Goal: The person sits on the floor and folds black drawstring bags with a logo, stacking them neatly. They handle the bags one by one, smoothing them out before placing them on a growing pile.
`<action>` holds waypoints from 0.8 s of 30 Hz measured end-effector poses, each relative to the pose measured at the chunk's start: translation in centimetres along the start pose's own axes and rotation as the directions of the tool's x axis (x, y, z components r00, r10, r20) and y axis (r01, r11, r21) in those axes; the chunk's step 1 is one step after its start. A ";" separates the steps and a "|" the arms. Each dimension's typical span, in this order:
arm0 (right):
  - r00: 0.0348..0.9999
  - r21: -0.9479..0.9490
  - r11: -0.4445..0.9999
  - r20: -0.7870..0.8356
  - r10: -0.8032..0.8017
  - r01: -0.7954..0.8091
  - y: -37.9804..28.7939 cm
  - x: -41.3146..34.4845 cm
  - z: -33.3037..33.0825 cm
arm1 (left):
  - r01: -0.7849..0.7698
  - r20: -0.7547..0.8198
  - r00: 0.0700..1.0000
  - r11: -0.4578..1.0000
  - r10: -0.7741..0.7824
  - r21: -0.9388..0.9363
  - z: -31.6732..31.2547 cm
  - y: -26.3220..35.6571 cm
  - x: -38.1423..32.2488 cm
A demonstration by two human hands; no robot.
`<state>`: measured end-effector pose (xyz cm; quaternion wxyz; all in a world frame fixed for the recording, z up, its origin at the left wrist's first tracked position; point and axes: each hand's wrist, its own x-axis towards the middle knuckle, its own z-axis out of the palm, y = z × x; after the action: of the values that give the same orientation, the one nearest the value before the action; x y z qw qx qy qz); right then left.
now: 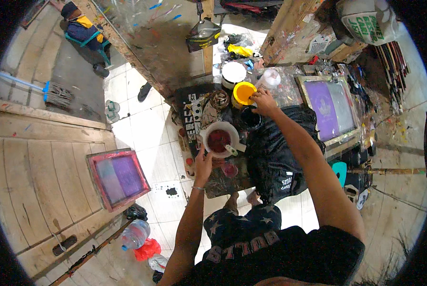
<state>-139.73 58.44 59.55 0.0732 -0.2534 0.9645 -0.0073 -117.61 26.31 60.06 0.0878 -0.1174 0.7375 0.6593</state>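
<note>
A white plastic jug (pixel 220 125) with dark red liquid stands on the low table, its handle pointing right. A light-coloured stirring tool (pixel 231 149) leans in the liquid. My left hand (pixel 203 164) holds the jug's near left side. Farther off, my right hand (pixel 265 102) has its bent fingers on the right rim of a yellow tub (pixel 235 102) with orange-yellow contents. Just below that hand is an open container of black substance (pixel 252 118). A white-lidded tub (pixel 233 73) and a translucent plastic container (pixel 269 79) stand behind. Left of the yellow tub sits a round jar (pixel 219 99).
Black bundled fabric (pixel 277 153) covers the table's right side. A screen-printing frame (pixel 329 107) lies beyond it. Another framed screen (pixel 118 178) leans at left. A plastic bottle (pixel 136 234) lies on the floor. A person (pixel 86 34) sits at far left near a mop (pixel 57 94).
</note>
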 end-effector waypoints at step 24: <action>0.973 0.035 0.972 -0.015 -0.232 0.233 -1.1 0.2 -1.8 | 0.074 0.030 0.996 0.974 -0.083 0.215 -0.4 3.2 -0.8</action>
<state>-139.60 57.36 61.34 0.0714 -0.3632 0.9283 -0.0349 -117.80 26.31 63.36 0.1403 -0.1235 0.7970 0.5743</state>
